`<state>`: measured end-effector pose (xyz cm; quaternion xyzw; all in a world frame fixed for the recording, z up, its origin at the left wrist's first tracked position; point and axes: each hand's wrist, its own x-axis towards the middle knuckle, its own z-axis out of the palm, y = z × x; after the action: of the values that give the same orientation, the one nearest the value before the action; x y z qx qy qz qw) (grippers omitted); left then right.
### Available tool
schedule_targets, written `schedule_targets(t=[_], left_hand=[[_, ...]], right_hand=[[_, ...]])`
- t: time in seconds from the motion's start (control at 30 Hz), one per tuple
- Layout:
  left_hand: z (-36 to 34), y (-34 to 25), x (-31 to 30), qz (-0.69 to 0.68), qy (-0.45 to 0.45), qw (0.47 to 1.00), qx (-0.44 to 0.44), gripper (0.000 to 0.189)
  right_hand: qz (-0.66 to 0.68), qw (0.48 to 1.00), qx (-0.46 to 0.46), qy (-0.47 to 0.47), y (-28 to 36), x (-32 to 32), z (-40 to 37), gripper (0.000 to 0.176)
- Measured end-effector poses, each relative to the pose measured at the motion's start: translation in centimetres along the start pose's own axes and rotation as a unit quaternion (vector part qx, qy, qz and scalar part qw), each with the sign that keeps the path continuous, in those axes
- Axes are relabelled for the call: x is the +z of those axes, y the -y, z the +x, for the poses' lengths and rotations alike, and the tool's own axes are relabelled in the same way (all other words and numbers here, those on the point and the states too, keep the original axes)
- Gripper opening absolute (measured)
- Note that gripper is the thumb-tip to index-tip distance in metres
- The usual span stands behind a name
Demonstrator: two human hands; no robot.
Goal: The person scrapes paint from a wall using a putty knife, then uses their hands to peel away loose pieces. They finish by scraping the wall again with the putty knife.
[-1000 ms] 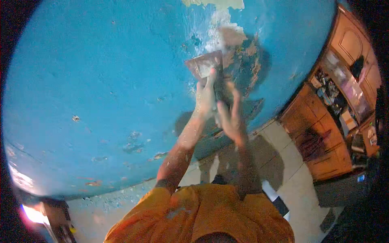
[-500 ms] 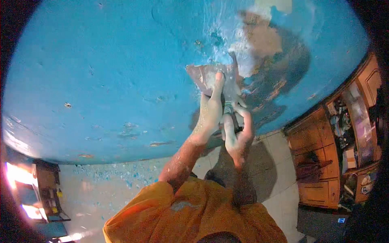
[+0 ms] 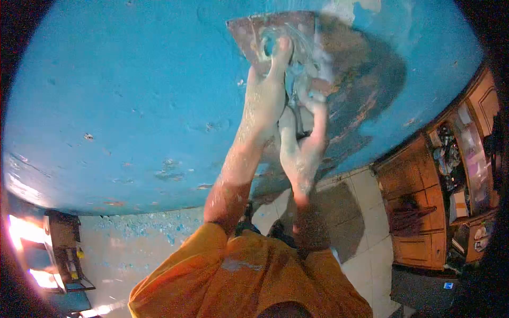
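Two-handed hold on a wide-bladed scraper (image 3: 249,40) against a blue-painted wall (image 3: 132,95). The scraper is well above the wall's lower edge, its broad blade edge turned away from the person's body and its dark handle (image 3: 304,120) toward it. Whether the full width of that edge touches the wall cannot be told. Both arms are stretched out from an orange shirt (image 3: 212,275), the hands close together.

Left hand (image 3: 265,100): forearm slanting up and inward, wrist nearly in line with it; thumb extended, its tip pressed on the blade face; the remaining fingers are largely hidden, so their spacing cannot be told. Pale specks cover the skin of hand and forearm.

Right hand (image 3: 305,146): set lower and just beside the left, forearm nearly upright; thumb and fingers curled around the handle, clasping it.

Surroundings: to the right of the blade, a dark shadow lies over a rough, peeled patch (image 3: 360,79) of brown and grey. Along the wall's lower edge, at left, blue flakes (image 3: 140,228) are scattered on the pale floor (image 3: 122,265). At right are a wooden cabinet (image 3: 424,246) and, below it, a dark grey box-like object (image 3: 419,289) bearing a small blue-and-white label (image 3: 448,285); its writing is too small to read.
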<state>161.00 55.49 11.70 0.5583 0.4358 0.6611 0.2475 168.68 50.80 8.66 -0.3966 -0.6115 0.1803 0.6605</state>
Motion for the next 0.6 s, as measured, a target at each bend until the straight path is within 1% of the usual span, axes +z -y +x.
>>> schedule_targets(t=[0.03,0.1,0.13,0.17,0.2,0.23,0.27,0.33,0.37,0.43,0.47,0.5,0.57,0.6], left_hand=[[-0.2,-0.2,-0.4,-0.019,0.010,0.998,-0.056,0.048],[-0.6,-0.3,-0.9,-0.065,0.038,0.984,-0.158,0.048],[-1.5,0.0,-1.6,-0.053,0.079,0.969,-0.230,0.051],[-2.7,1.1,-1.7,-0.055,0.085,0.969,-0.226,0.051],[-4.1,2.2,-1.9,-0.038,0.040,0.974,-0.221,0.054],[-4.7,3.2,-2.1,-0.022,-0.005,0.976,-0.215,0.062],[-4.0,2.9,-2.2,-0.021,0.003,0.977,-0.214,0.062],[-2.4,1.5,-2.5,-0.103,0.055,0.979,-0.167,0.061],[-1.5,0.5,-2.8,-0.103,0.066,0.978,-0.168,0.061],[0.3,-1.5,-3.5,-0.067,0.088,0.975,-0.193,0.046],[-0.1,-1.7,-4.6,-0.056,0.160,0.945,-0.279,0.047],[-1.4,-0.3,-5.0,-0.052,0.167,0.945,-0.276,0.047],[-4.2,4.1,-4.8,-0.001,0.087,0.981,-0.175,0.049],[-3.9,3.7,-4.7,-0.029,0.078,0.988,-0.132,0.056]], right_hand=[[0.004,1.000,-0.009,0.000,0.6,0.2,-0.3,0.038],[0.056,0.992,0.109,-0.009,1.1,0.5,-2.3,0.044],[0.146,0.989,0.015,-0.009,-2.4,1.3,-4.4,0.048],[0.038,0.997,-0.066,0.010,-4.4,1.2,-6.3,0.052],[0.028,0.999,-0.044,0.012,-4.0,1.1,-7.2,0.048],[0.018,0.999,-0.023,0.014,-3.5,1.2,-7.7,0.045],[0.016,1.000,-0.022,0.006,-3.0,1.5,-7.0,0.045],[0.014,0.999,0.000,0.030,-1.8,2.0,-5.3,0.040],[0.010,1.000,0.004,0.020,-0.5,2.4,-4.6,0.040],[0.134,0.981,0.140,-0.006,1.8,3.2,-3.1,0.038],[0.044,0.996,0.064,0.033,0.3,3.2,-4.0,0.040],[0.046,0.997,0.065,0.025,-1.3,3.4,-5.6,0.040],[-0.020,1.000,0.022,0.010,-4.1,4.0,-9.4,0.040],[-0.118,0.991,0.068,-0.002,-4.1,4.7,-10.4,0.040]])
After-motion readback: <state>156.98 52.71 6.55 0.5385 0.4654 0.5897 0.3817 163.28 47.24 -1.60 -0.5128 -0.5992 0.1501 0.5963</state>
